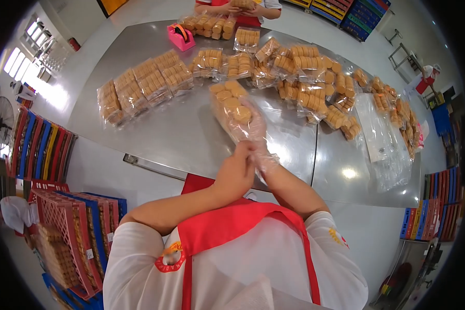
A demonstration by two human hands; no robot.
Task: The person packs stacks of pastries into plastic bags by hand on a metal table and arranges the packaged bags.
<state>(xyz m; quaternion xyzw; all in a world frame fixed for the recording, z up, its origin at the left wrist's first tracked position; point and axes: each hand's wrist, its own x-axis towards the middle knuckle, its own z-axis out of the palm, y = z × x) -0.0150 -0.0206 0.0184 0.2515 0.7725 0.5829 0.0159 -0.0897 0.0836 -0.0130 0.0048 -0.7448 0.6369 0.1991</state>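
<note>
My right hand (253, 126), covered in thin clear plastic, is closed around a clear bag of round biscuits (230, 98), held above the steel table. The biscuits are stacked in rows, with the flat faces of several showing at the front. My left hand (237, 165) is bare and crosses to the right wrist, its fingers pinched on the loose clear plastic (266, 163) there. Whether that plastic is a glove cuff or the bag's end I cannot tell. Beyond my hands lie packed biscuits (206, 62) in clear bags.
On the steel table (175, 129) are a row of biscuit packs (139, 85) at left, a heap of packs (310, 77) at right, flat clear bags (382, 139) and a pink tape dispenser (181, 39). Another person's hands (237, 6) hold a pack opposite. Stacked crates (72, 227) stand left.
</note>
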